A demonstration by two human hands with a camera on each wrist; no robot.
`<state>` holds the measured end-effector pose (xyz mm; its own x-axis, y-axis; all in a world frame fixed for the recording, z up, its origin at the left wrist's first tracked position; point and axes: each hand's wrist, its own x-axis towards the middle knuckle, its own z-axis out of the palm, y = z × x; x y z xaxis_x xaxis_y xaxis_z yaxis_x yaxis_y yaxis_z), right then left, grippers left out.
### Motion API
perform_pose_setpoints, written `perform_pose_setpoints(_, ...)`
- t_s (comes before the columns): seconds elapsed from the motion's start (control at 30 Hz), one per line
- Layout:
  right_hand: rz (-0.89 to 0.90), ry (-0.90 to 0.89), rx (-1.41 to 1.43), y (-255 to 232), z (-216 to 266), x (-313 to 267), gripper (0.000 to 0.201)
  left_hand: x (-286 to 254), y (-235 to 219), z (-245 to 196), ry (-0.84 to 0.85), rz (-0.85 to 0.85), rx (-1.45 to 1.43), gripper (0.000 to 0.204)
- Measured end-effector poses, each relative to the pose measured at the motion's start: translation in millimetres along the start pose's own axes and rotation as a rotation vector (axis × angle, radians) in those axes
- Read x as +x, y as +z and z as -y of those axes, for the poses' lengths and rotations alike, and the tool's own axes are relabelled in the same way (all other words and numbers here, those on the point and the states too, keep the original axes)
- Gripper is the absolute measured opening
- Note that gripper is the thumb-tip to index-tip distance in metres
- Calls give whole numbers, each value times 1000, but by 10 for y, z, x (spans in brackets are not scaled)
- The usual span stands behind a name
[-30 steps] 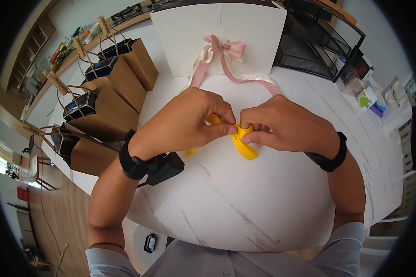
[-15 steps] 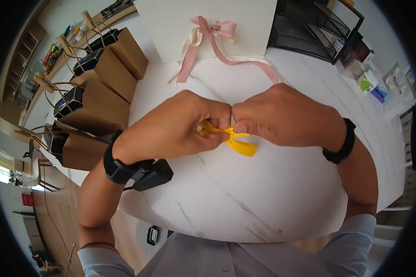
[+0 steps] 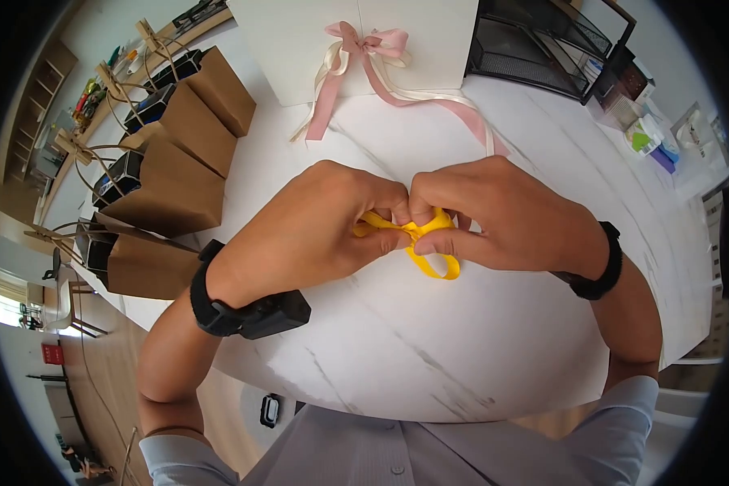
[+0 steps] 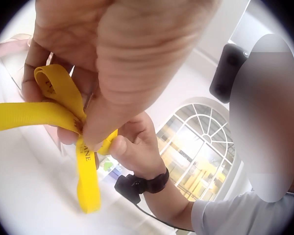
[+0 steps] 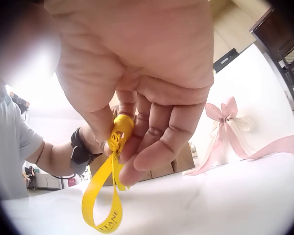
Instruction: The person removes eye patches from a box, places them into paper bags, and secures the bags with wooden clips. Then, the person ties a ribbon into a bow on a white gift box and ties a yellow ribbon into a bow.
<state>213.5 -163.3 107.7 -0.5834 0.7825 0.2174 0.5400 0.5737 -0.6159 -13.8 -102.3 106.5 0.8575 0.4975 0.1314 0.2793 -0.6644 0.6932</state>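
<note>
A yellow ribbon (image 3: 454,268) printed with dark letters is held up between both hands, over the white marbled table (image 3: 381,348). My left hand (image 3: 320,219) pinches it near its gathered middle with thumb and fingers. In the left wrist view, one loop and two lengths of the ribbon (image 4: 88,191) spread out from that thumb. My right hand (image 3: 506,215) pinches the ribbon just beside, thumb against curled fingers. Under the right fingers, in the right wrist view, a knotted part of the ribbon (image 5: 121,128) shows, with a long loop hanging below.
Several brown paper bags (image 3: 174,190) with clothespins on their handles stand at the left. At the back, a pink and cream bow (image 3: 364,42) sits against a white box (image 3: 292,57). A black mesh organizer (image 3: 526,57) and small packets (image 3: 652,142) stand at the right.
The hands drew together around the ribbon, then the right fingers shifted their hold on it. The hanging ribbon end now shows as a rounded loop. The head view has tilted slightly down.
</note>
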Motion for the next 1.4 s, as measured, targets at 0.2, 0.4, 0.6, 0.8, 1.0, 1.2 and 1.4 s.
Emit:
perform_pose_setpoints(0.2, 10, -90, -68, -48, -78, 58, 38, -41, 21, 32, -50, -3, -42, 17)
perform_pose_setpoints(0.4, 43, -28, 0, -40, -102, 71, 38, -60, 47, 77, -39, -10, -118, 12)
perform_pose_setpoints(0.6, 124, -146, 48, -6, -189, 35, 37, -109, 33, -59, 76, 76, -29, 20)
perform_pose_setpoints(0.8, 229, -115, 5, -47, -129, -163, 37, -177, 201, -100, 185, 48, 9, 19)
perform_pose_setpoints(1.0, 302, -78, -110, -91, 12, -278, 33, -210, 261, -176, 223, 50, 53, 19)
perform_pose_setpoints(1.2, 91, -68, 10, -75, 51, -201, 19, -224, 149, -78, 70, -123, -51, 22)
perform_pose_setpoints(1.4, -77, -203, -229, -30, -97, -105, 22, -246, 18, -126, -26, -189, 32, 25)
